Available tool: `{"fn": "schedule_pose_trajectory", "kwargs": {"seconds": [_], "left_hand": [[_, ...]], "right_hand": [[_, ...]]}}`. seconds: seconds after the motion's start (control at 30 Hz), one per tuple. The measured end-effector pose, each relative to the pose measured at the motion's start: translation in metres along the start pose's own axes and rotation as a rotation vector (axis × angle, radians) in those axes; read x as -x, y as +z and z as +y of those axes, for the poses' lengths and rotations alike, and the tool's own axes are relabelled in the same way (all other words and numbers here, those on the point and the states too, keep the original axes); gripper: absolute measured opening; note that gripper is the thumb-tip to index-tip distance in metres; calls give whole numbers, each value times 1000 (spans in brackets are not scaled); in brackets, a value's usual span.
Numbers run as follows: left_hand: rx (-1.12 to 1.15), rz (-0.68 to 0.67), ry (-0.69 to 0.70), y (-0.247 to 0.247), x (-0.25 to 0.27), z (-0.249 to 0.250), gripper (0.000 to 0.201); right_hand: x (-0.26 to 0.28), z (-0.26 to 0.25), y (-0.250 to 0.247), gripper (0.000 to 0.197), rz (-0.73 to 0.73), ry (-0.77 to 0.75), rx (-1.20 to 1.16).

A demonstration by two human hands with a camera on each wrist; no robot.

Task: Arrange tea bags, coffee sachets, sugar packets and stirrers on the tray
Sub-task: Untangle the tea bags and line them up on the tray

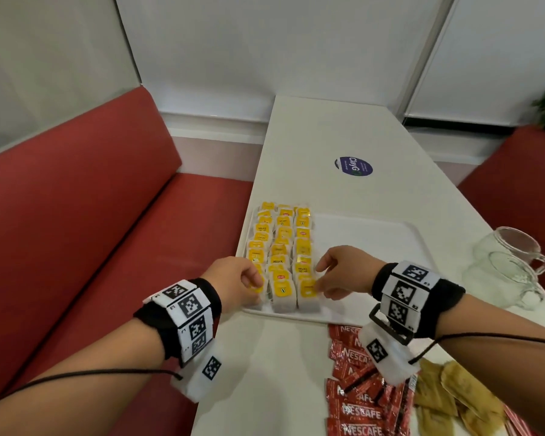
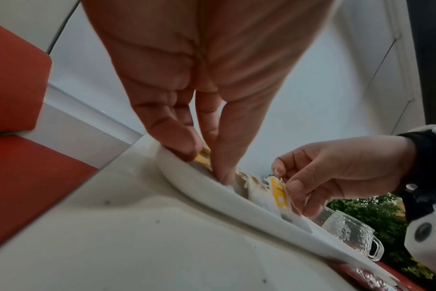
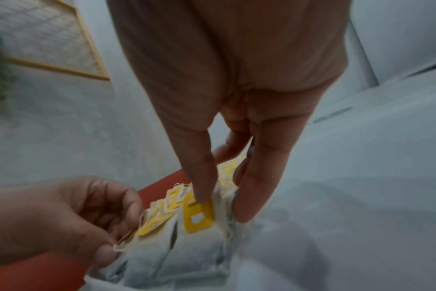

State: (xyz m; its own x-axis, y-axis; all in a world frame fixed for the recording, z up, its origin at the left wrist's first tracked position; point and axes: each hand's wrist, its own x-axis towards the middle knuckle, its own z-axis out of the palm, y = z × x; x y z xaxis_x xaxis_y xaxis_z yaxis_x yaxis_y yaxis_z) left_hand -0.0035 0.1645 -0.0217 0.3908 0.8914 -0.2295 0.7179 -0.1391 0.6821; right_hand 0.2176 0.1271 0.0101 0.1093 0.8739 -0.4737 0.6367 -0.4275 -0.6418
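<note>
Tea bags lie in three rows at the left of the tray. The left hand and right hand each pinch a near-end bag; coffee sachets lie on the table.

This looks like a café or canteen booth. Red upholstered bench seats flank a long white counter set against pale wall panels. A round blue branded sticker sits on the counter, with clear glass mugs, red instant-coffee sachets and a white plastic serving tray lined with yellow-tagged tea bags.
</note>
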Motion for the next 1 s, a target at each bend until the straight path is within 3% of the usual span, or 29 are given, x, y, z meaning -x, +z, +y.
{"fn": "schedule_pose_trajectory", "kwargs": {"seconds": [0.1,0.47,0.67,0.8,1.0], "left_hand": [[-37,-19,1,-1,-2,0,24],[-85,36,36,2,-6,-2,21],[4,96,73,-8,-11,-5,8],[28,191,33,-16,-24,-11,19],[153,94,5,-11,-39,-18,29]], "right_hand": [[-1,-1,9,30,-65,24,-63],[-3,0,17,29,-94,62,-151],[-5,-4,-3,16,53,41,-180],[-17,-5,-6,35,131,89,-319],[-22,-6,3,47,92,74,-308]]}}
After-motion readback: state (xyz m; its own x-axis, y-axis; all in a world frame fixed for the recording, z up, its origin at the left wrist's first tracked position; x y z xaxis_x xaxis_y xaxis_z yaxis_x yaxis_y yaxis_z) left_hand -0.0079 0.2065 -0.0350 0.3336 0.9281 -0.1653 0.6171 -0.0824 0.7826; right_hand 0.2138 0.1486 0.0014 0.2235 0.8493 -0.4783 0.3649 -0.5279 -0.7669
